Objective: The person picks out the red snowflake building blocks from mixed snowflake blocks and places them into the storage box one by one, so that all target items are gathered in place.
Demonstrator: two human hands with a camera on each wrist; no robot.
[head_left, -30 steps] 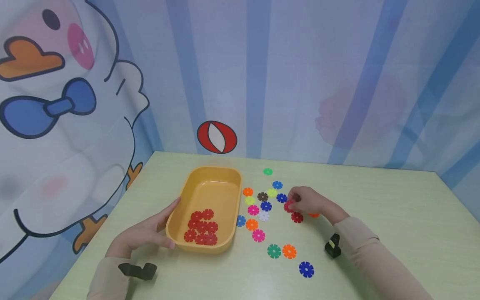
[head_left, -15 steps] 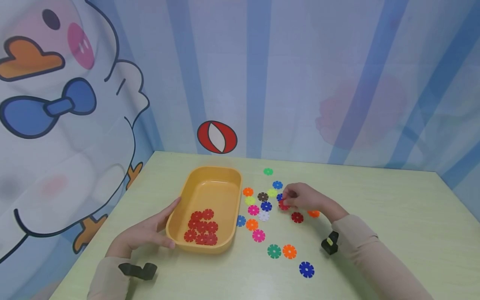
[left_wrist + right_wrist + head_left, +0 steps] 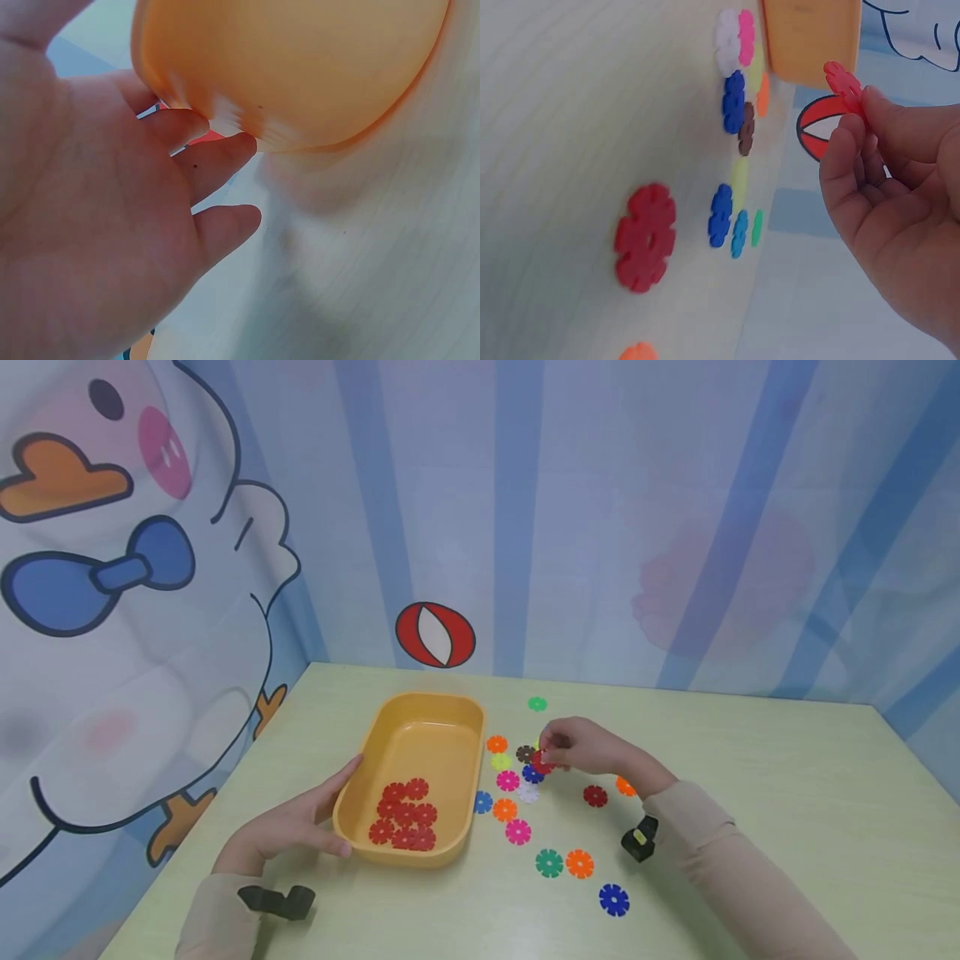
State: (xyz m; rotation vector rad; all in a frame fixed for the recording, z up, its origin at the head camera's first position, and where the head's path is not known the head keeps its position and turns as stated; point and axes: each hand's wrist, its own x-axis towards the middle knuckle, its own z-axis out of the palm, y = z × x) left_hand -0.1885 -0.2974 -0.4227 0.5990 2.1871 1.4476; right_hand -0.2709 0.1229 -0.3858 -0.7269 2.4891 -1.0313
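Between thumb and fingertips, my right hand [image 3: 592, 747] pinches a red snowflake disc [image 3: 844, 85], raised off the table in the right wrist view. Below it in the head view are a dark blue disc [image 3: 532, 774] and a brown disc [image 3: 525, 754]. Another red disc [image 3: 596, 796] lies on the table to the right. My left hand [image 3: 288, 831] rests against the near left corner of the yellow tray [image 3: 408, 858], thumb and fingers spread along its outer wall. In the left wrist view the fingers [image 3: 225, 161] look nearly straight. Several red discs [image 3: 403, 814] lie at the tray's near end.
Loose discs lie right of the tray, among them pink [image 3: 517, 832], white [image 3: 528, 792] and orange [image 3: 505, 810] ones. Closer to the table's front are a green disc [image 3: 549, 863], an orange disc [image 3: 580, 863] and a dark blue disc [image 3: 614, 900]. A printed curtain [image 3: 570, 527] hangs behind the table.
My right hand has moved left toward the tray, carrying the pinched red disc over the other discs. My left hand and the tray have stayed put.
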